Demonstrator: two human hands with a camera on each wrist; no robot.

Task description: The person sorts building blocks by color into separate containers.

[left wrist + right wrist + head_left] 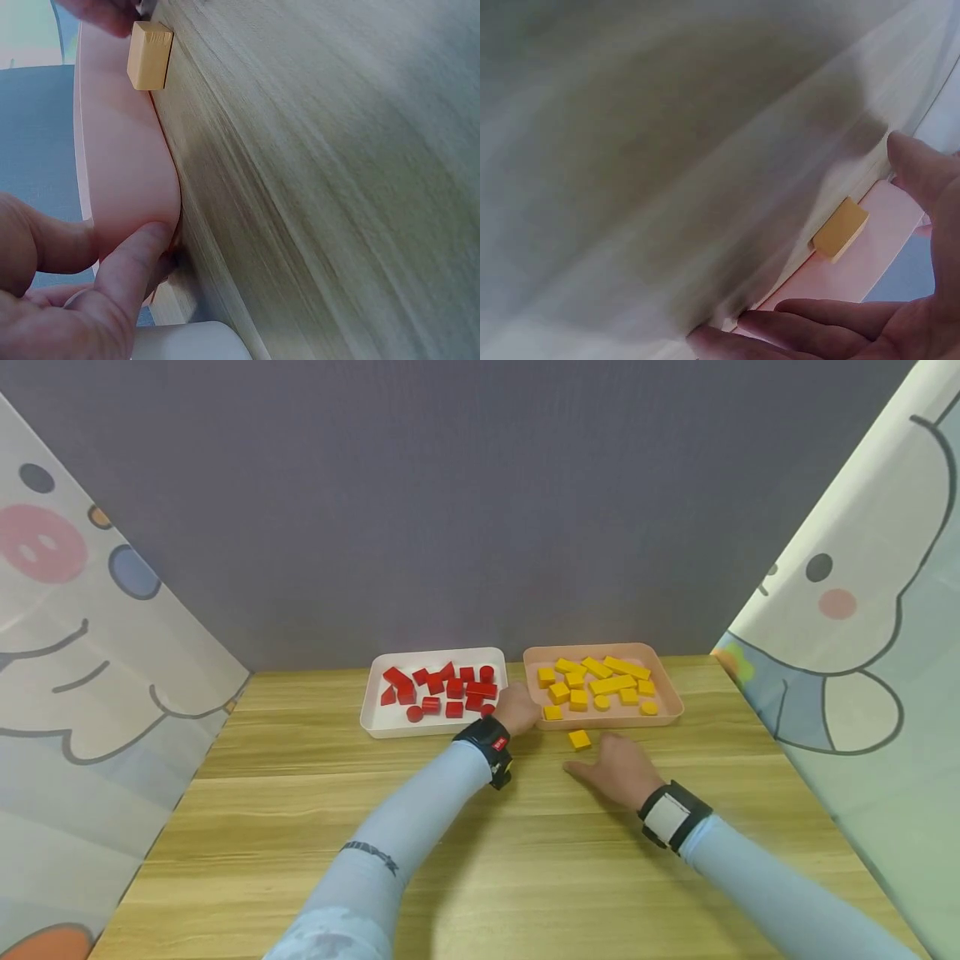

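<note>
My left hand (517, 708) is at the near left corner of the pink tray (607, 723), and in the left wrist view its thumb and fingers pinch the tray's wall. Several yellow blocks lie inside that tray. One loose yellow block (579, 740) sits on the table just in front of the tray's near side. Beside this block is my right hand (621, 770), thumb and fingers spread apart with nothing held. The right wrist view has the block (840, 229) in the gap between thumb and fingers, apart from both.
To the left of the pink tray stands a white tray (367, 718) with several red blocks of different shapes. Both trays are near the far edge of the wooden table (300, 827), close to a grey wall (480, 527). Cartoon-printed panels (847, 685) flank the table.
</note>
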